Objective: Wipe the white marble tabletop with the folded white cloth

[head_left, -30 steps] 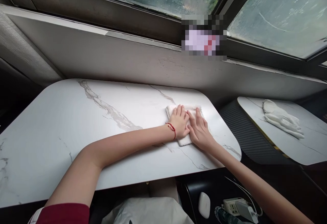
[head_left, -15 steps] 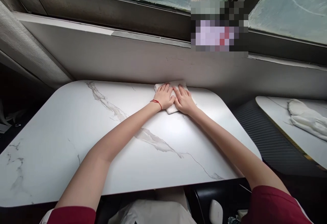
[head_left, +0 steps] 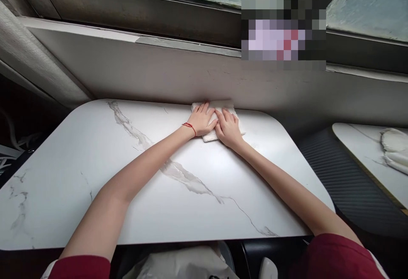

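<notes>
A white cloth (head_left: 208,136) lies on the white marble-patterned table (head_left: 153,211), at its far edge against the wall. My left hand (head_left: 203,119) rests flat on the left part of the cloth, fingers apart, with a red string bracelet (head_left: 190,126) at the wrist. Beside it, my right hand (head_left: 228,129) presses on the cloth's right part, its fingers spread and slightly bent. The two hands nearly meet at the thumbs. Both palms hide much of the cloth.
A wall (head_left: 153,73) and window frame (head_left: 143,20) stand behind the table. To the right are a dark ribbed panel (head_left: 344,177) and a second marble-patterned table (head_left: 360,143) bearing another white cloth (head_left: 395,145). A pale bag-like item (head_left: 181,264) sits below the near edge.
The camera view has shifted slightly, so the second table appears farther right. Both hands stay on the cloth at the far edge, with little visible movement.
</notes>
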`<state>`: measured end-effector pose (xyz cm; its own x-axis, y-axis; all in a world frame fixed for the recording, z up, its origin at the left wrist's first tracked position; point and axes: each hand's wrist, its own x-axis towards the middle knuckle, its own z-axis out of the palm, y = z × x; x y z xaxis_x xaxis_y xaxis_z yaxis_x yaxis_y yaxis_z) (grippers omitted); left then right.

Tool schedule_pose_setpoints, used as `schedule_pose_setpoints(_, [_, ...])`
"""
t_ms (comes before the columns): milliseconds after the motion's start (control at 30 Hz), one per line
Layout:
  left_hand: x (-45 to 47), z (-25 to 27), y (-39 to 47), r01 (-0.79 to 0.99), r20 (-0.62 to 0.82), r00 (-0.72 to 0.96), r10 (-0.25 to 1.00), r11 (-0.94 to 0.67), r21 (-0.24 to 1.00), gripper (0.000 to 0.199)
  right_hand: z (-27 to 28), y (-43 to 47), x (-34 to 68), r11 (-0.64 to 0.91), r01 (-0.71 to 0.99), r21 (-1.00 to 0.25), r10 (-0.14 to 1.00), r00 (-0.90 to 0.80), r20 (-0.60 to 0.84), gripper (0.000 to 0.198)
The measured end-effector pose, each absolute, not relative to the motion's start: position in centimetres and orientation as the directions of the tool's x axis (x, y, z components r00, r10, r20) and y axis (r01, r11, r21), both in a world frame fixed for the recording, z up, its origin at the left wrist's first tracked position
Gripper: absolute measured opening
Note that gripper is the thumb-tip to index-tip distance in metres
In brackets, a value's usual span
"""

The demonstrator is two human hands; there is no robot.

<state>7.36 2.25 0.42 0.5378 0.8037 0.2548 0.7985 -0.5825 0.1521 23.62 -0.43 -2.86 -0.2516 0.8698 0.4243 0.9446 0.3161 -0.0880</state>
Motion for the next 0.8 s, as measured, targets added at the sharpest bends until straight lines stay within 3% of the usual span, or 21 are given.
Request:
schedule_pose_setpoints(233, [6.5,0.6,1.3,0.801,0.219,0.561,0.798,-0.59,0.102,0.053,-2.6,-2.2,22.0,0.256,0.965,-0.051,0.882,-0.212,0.42,0.056])
schedule_pose_setpoints(567, [2.1,0.9,-5.3,0.709,0.193,0.671,0.716,-0.696,0.118,0.054,0.8,-10.7,17.1,0.233,0.948,0.219,0.927,-0.284,0.246,0.054])
schedule_pose_setpoints(800, [-2.5,1.5,-16.4,0.647,0.214,0.722,0.658,-0.752,0.128,0.056,0.2,-21.6,14.0,0.399,0.836,0.377,0.804,-0.516,0.294,0.059])
